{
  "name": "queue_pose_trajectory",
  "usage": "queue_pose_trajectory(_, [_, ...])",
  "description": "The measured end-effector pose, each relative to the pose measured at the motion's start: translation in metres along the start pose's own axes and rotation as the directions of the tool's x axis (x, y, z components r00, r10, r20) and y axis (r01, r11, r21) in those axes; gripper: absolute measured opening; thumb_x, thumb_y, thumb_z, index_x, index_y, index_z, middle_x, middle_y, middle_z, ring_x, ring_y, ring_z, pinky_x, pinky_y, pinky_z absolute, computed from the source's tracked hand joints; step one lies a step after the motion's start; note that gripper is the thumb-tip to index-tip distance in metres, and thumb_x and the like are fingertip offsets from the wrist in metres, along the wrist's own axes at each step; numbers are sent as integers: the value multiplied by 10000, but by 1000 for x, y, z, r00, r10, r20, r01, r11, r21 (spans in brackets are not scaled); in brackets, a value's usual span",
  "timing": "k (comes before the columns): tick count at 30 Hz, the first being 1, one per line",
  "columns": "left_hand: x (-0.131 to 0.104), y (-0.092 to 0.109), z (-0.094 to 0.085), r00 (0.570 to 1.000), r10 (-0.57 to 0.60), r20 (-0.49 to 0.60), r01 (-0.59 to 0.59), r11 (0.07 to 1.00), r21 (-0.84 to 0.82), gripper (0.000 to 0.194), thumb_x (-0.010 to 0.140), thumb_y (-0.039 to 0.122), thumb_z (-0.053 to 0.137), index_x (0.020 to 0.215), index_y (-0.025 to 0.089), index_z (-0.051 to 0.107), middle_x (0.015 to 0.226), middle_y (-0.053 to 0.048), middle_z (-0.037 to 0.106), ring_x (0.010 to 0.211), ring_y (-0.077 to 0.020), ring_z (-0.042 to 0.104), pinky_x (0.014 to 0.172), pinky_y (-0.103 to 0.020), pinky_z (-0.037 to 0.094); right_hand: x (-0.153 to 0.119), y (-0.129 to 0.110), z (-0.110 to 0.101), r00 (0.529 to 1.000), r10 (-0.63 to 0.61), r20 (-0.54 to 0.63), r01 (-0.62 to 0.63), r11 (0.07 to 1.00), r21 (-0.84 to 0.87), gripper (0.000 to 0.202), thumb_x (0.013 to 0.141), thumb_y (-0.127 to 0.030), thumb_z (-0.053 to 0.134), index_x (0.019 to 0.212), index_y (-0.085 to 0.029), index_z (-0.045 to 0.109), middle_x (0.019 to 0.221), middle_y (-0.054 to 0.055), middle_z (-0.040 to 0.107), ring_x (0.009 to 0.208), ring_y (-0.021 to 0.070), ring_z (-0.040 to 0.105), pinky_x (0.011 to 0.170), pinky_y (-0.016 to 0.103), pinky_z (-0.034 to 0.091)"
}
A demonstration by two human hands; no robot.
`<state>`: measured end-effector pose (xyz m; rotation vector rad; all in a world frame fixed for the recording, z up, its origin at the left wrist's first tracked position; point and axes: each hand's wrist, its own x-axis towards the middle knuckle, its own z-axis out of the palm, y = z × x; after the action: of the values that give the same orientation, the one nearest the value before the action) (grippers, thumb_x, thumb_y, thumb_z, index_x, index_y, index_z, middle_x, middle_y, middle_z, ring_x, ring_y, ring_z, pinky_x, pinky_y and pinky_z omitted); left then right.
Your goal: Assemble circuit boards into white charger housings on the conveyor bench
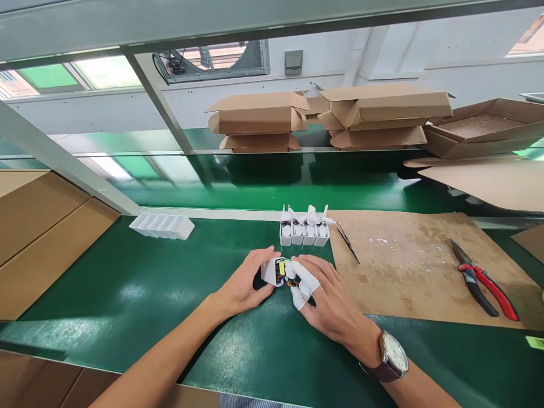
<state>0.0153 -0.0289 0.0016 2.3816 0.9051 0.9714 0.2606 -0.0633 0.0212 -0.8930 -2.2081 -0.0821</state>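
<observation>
My left hand point(250, 280) is closed round a small white plastic housing point(268, 273), thumb below and fingers above. A circuit board point(284, 272) with a yellow-wrapped part sits at the housing's open right end; how deep it goes in is unclear. From the other side, my right hand point(329, 292) pinches at the board. Its thumb and index finger wear white coverings that look like finger cots, and a watch point(393, 357) is on that wrist. Just beyond my hands stands a row of several white housings point(304, 239) with white parts and wires in their tops.
Another row of white housings point(161, 225) lies at back left. Tweezers point(348, 243) and red-and-black pliers point(482, 283) rest on a brown board point(399, 266). Cardboard boxes point(259, 119) line the back ledge; a large carton point(46, 243) stands left on the green table point(140, 317).
</observation>
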Motion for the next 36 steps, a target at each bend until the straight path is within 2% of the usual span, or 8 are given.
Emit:
queue_pose_trajectory(6, [2,3,-1,1000,4,1,-4,1000,-5,857,892,101,648,1610,284,219,1411,-136,619,1325,-276,558,1085,-484,518,0,0,0,1000,3,20,-4,1000,17,590,834,15,530,1418,-48,477,1323,213,637,1298,344,537,1024,533,572])
queue_pose_trajectory(14, [2,0,13,999,42,11,-41,996,-74,899,903,217,721,1624,294,188,1401,-143,623,1310,-294,556,1104,-515,478,-4,0,7,1000,-6,28,5,998,63,598,904,-69,535,1486,-120,406,1293,192,646,1246,347,580,957,549,601])
queue_pose_trajectory(17, [1,0,15,999,-5,38,7,999,-34,987,857,282,795,1628,318,179,1408,-127,631,1295,-314,535,1089,-534,485,-2,0,4,999,50,0,-49,986,162,540,947,-180,612,1457,-160,436,1226,172,661,1178,321,621,929,522,618])
queue_pose_trajectory(19, [-1,-1,15,997,-38,73,44,996,-80,923,877,275,765,1620,320,220,1466,-125,588,1315,-302,532,1093,-508,501,0,2,0,993,115,8,-114,961,253,470,985,-241,602,1433,-192,468,1210,152,659,1136,286,646,920,484,629])
queue_pose_trajectory(22, [-5,-2,12,992,-95,83,111,968,-224,780,943,237,644,1612,301,247,1527,-122,540,1363,-267,557,1144,-470,487,1,7,-1,988,156,10,-152,939,309,387,1031,-171,488,1411,-239,510,1258,130,654,1158,238,661,966,437,624])
queue_pose_trajectory(27, [-6,-6,12,971,-235,49,232,864,-446,674,971,214,572,1579,276,289,1514,-120,568,1351,-241,596,1153,-454,483,4,20,9,991,64,115,-85,980,179,491,982,-130,530,1451,-275,528,1453,133,590,1341,284,594,1076,490,576])
queue_pose_trajectory(31, [-4,-3,10,951,-304,62,282,762,-583,649,987,260,586,1572,262,304,1522,-143,558,1377,-253,573,1166,-474,462,15,24,17,968,-27,248,-40,964,263,497,983,-124,515,1451,-292,542,1429,115,613,1310,257,623,1061,440,589])
queue_pose_trajectory(36, [-4,-1,5,938,-344,45,304,756,-580,640,980,320,623,1555,250,350,1508,-163,569,1361,-265,587,1134,-481,491,17,22,29,988,-26,150,-30,935,353,493,994,-103,515,1447,-299,529,1319,112,657,1184,217,685,960,373,634])
